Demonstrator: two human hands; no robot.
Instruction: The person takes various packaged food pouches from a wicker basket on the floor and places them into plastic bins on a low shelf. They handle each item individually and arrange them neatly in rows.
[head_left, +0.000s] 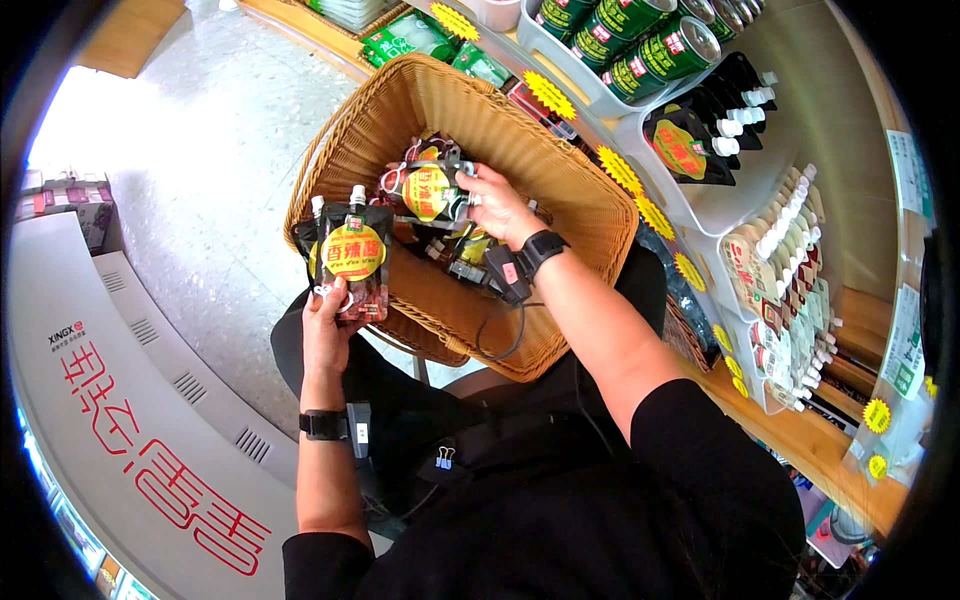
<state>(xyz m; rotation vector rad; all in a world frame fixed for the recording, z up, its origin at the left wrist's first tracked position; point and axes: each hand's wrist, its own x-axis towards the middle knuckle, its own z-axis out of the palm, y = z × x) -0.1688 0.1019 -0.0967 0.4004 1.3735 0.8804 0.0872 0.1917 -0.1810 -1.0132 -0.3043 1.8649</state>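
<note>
A wicker basket (600, 187) rests tilted across my lap. My left hand (328, 315) grips a black spouted sauce pouch (371, 289) by its lower end; its white cap points up, and another dark pouch (304, 234) sits partly hidden behind it. Over the basket's opening, my right hand (495, 204) has its fingers on the edge of a second sauce pouch (427, 193) with a yellow oval label, lying sideways. More pouches (474, 251) lie below in the basket, partly covered by my right hand and the wrist device.
At right, a shelf holds clear bins with green cans (660, 60), black spouted pouches (679, 142) and pale spouted pouches (787, 240). Yellow starburst tags (549, 94) line the shelf edge. A white chest cooler (142, 390) stands at left. A cable (517, 337) hangs from my right wrist.
</note>
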